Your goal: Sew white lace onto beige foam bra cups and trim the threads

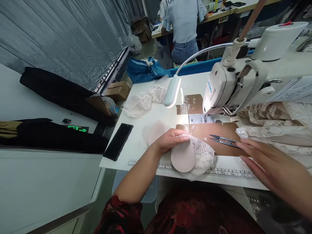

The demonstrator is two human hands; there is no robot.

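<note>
Left grip [172, 140] is closed on the upper edge of a pad [182, 159] and the lace [204, 156] beside it, thumb on top, at the near side of the tabletop [141, 149]. The pad is smooth, pale pink and rounded; the lace is white openwork, curving out to its right. Whether the right grip [264, 159] grasps the snips [223, 140] I cannot tell: its fingers are stretched out and slightly blurred, right at the handle end. The slim, dark blades point left, a little apart, over a brown covering [204, 129].

White and smooth, the tabletop carries a printed ruler [231, 173] along its near edge. On it stands a hard-cased white sewing machine [219, 84], with a lamp [172, 91] on a ribbed, bent neck. Ribbed white lace pieces [138, 104] lie beyond a flat black phone [118, 141]; crumpled lace cloth [280, 131] is heaped at the right. Farther off, a person [184, 24] in a pale blue top sits at another table. A wrinkled silvery sheet [60, 39] hangs at the left.

Behind the tabletop's left edge is a brown carton [117, 91]; a knotted blue cloth bag [148, 74] hides its contents. Below the tabletop sits a translucent tub [149, 193], its contents unclear.
</note>
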